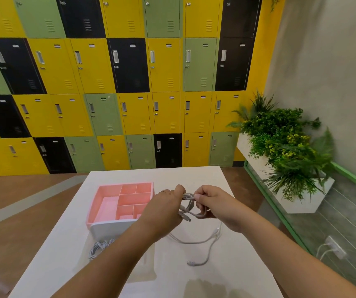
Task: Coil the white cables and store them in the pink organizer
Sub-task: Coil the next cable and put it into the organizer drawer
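Observation:
A coiled white cable (189, 206) is held above the table between both hands. My left hand (165, 208) grips its left side and my right hand (215, 203) pinches its top right, where the loops bunch. One plug end sticks out below the coil. The pink organizer (106, 195) with several compartments sits on the table left of my hands; its near right corner is hidden by my left forearm. A loose white cable (203, 241) trails on the table under my right wrist. Another bundled white cable (99, 248) lies near the organizer's front.
A white box (106, 230) stands against the organizer's near edge. The white table (194, 175) ends just beyond the organizer. Coloured lockers (129, 82) fill the far wall. Potted plants (284, 145) and a glass railing are at the right.

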The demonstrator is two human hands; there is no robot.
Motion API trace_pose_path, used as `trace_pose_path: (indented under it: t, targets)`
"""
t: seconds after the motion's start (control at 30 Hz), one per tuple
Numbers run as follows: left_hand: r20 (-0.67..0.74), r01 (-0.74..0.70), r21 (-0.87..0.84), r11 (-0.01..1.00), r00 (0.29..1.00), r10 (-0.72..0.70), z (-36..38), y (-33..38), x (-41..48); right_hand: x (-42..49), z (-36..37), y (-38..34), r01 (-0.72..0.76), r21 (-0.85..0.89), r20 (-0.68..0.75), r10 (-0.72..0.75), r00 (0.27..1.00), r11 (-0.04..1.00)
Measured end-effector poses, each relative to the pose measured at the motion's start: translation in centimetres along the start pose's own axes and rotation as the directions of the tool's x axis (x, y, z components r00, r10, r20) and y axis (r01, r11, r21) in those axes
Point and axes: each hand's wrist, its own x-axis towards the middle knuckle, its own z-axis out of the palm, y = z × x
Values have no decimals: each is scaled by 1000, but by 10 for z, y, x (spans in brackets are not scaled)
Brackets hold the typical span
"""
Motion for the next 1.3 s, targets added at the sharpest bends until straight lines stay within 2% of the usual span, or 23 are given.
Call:
trace_pose_path:
  t: [0.07, 0.2, 0.3, 0.37, 0.47, 0.53, 0.63, 0.73, 0.83, 0.9, 1.03, 1.1, 1.2, 1.27, 1.3]
  targets:
    - [4, 6, -13, 1000, 1000, -6, 0, 0, -1, 1, 3, 0, -25, 133, 3, 25, 1000, 991]
    - [-22, -1, 7, 1000, 1000, 1, 2, -1, -3, 2, 5, 1, -55, 219, -10, 59, 998, 974]
    - [-23, -12, 57, 998, 1000, 13, 2, -1, -3, 2, 8, 0, -59, 387, -12, 69, 998, 920]
    - [-16, -11, 45, 999, 1000, 12, 4, -3, -4, 1, 9, -2, -61, 428, 4, 66, 998, 902]
    - [-15, 1, 8, 1000, 1000, -1, 6, -5, -7, 0, 7, -1, -38, 191, 11, 36, 999, 981]
    - [-11, 1, 3, 1000, 1000, -1, 7, -6, -7, 0, 6, -2, -21, 41, 10, 21, 1000, 999]
    - [15, -16, -8, 1000, 1000, 16, 6, -7, -8, 0, 7, -4, -7, -12, 6, 7, 1000, 1000]
    - [165, 15, -167, 986, 986, 13, 2, -10, -8, -1, 7, -5, 43, 8, -4, -43, 999, 999]
    - [260, 113, -407, 906, 966, -3, -4, -9, -10, -3, 8, -4, 78, 69, -18, -77, 997, 995]
    - [263, 166, -527, 833, 964, -25, -8, -7, -12, -4, 9, -2, 101, 99, -35, -98, 995, 990]
    - [130, 166, -592, 789, 985, -110, -11, -5, -13, -5, 11, 0, 194, 41, -51, -192, 980, 980]
    - [121, 183, -633, 752, 983, -137, -11, -5, -14, -6, 11, 1, 226, 15, -47, -225, 973, 974]
    - [169, 248, -766, 593, 968, -187, -12, -5, -13, -9, 10, 1, 239, 7, -56, -238, 970, 971]
    - [184, 275, -819, 504, 957, -225, -14, -4, -13, -10, 10, 0, 249, -90, -78, -256, 964, 964]
    - [181, 281, -825, 490, 953, -241, -14, -3, -13, -10, 10, 0, 251, -162, -99, -269, 958, 954]
